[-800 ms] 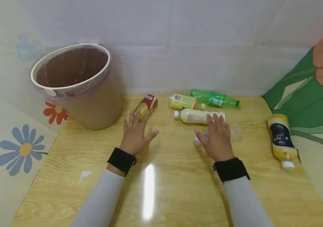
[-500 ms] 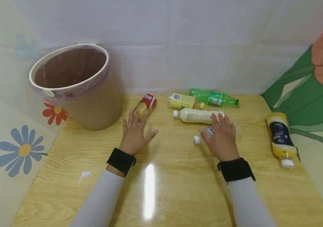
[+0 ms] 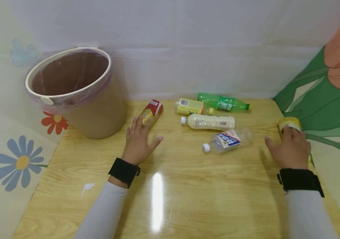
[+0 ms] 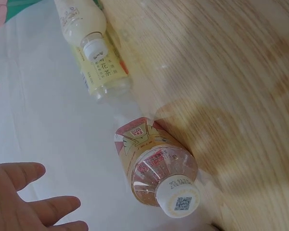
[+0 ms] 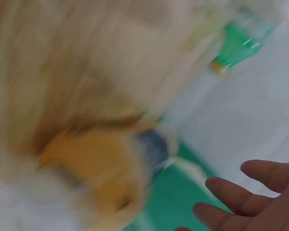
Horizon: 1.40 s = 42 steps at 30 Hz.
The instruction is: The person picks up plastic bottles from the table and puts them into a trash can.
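My left hand [image 3: 137, 144] hovers with spread fingers just in front of a bottle with a red and yellow label [image 3: 153, 111]. In the left wrist view that bottle [image 4: 156, 168] lies with its white cap toward the camera, the fingers apart from it. My right hand [image 3: 290, 151] is over a yellow bottle with a dark label [image 3: 289, 122] at the table's right side, covering most of it. The blurred right wrist view shows this bottle [image 5: 96, 168] beside the extended fingers [image 5: 236, 195], which are not curled round it.
A brown bin [image 3: 98, 116] with a plastic liner stands at the back left. Between the hands lie a clear bottle [image 3: 231, 139], a cream bottle [image 3: 211, 122], a yellow-labelled bottle [image 3: 190, 106] and a green bottle [image 3: 223, 102]. A white scrap [image 3: 88, 187] is at the front left.
My right hand has moved right, from over the clear bottle to over the yellow bottle with the dark label. The left hand stays by the red and yellow bottle.
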Tool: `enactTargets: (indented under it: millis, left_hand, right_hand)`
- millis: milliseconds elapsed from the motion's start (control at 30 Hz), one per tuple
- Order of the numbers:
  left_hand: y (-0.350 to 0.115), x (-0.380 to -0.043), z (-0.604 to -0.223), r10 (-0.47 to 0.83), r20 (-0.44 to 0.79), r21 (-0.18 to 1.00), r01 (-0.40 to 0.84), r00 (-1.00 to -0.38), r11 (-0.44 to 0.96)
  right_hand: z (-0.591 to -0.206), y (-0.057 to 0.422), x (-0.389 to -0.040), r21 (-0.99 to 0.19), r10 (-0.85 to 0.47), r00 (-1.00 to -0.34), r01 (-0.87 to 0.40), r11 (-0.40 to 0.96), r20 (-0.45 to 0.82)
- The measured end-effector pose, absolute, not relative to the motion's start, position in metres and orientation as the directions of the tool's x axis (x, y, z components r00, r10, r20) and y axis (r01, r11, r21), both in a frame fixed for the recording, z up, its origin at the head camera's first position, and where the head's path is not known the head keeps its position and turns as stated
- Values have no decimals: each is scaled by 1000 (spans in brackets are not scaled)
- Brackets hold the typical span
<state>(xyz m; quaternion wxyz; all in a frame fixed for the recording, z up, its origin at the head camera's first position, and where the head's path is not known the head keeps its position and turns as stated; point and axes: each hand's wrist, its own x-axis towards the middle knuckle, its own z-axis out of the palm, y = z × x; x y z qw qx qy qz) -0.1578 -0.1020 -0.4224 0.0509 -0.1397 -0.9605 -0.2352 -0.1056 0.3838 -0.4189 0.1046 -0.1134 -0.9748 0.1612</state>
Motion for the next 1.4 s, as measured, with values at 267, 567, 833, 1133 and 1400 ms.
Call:
enactTargets:
  millis: [267, 567, 833, 1133, 1400]
  left_hand:
    - [-103, -157, -425, 245, 151, 446, 287, -958, 848]
    - [-106, -159, -421, 245, 127, 448, 276, -961, 851]
    - [-110, -160, -421, 237, 137, 449, 273, -962, 851]
    - [-98, -158, -424, 293, 126, 541, 313, -948, 781]
    - [-77, -145, -427, 399, 34, 765, 281, -916, 580]
  right_hand:
    - [-420, 413, -89, -335, 406, -913, 372, 866, 34]
    - [-431, 429, -86, -352, 440, -897, 426, 833, -45]
    - [-437, 427, -88, -398, 458, -889, 430, 810, -29]
    - [-406, 373, -82, -471, 373, -910, 253, 845, 181]
    - [-390, 269, -78, -464, 108, -906, -105, 879, 410]
